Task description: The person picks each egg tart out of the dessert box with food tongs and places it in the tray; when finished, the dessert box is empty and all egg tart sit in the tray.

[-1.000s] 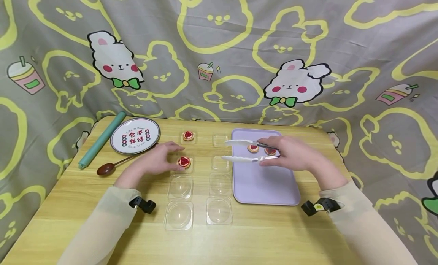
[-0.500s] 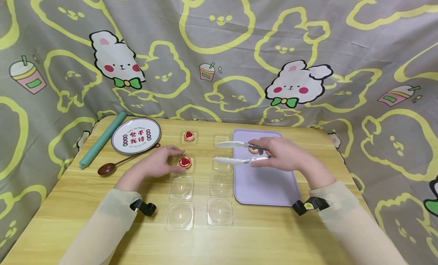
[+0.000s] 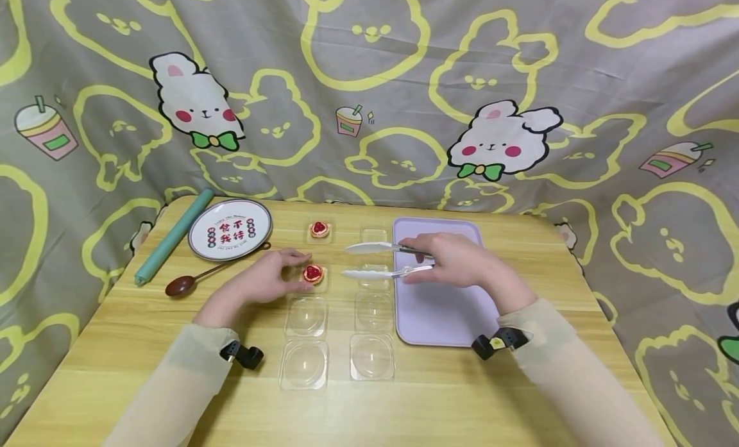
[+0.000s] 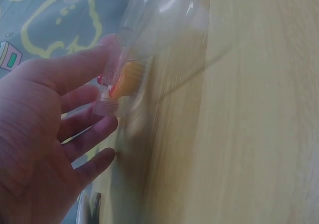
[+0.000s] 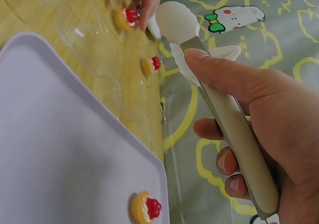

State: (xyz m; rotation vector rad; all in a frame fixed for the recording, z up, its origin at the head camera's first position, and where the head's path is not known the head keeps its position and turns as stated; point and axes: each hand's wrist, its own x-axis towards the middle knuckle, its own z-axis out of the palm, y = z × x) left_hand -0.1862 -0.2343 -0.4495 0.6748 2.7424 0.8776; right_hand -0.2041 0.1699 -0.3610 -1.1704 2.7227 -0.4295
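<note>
In the head view my left hand [image 3: 268, 276] is at the left container column, thumb and fingers on either side of a clear plastic container [image 4: 115, 97] holding a fruit tart [image 3: 313, 274] with red topping. A second tart [image 3: 319, 229] sits in the container behind it. My right hand [image 3: 453, 258] grips white-tipped metal tongs [image 3: 398, 272] above the tray's left edge. Their arms are spread with nothing between the tips. On the lilac tray [image 3: 439, 315] a tart [image 5: 144, 208] shows in the right wrist view; in the head view the right hand hides that part.
Clear containers [image 3: 372, 357] stand in two columns left of the tray. At the left lie a plate [image 3: 229, 229] with red lettering, a dark brown spoon [image 3: 181, 285] and a green rolling pin [image 3: 173, 236]. A patterned curtain [image 3: 392, 68] hangs behind the table.
My right hand has moved left with the spread tongs, off the tray's middle and toward the left tarts. The left hand stays nearly still.
</note>
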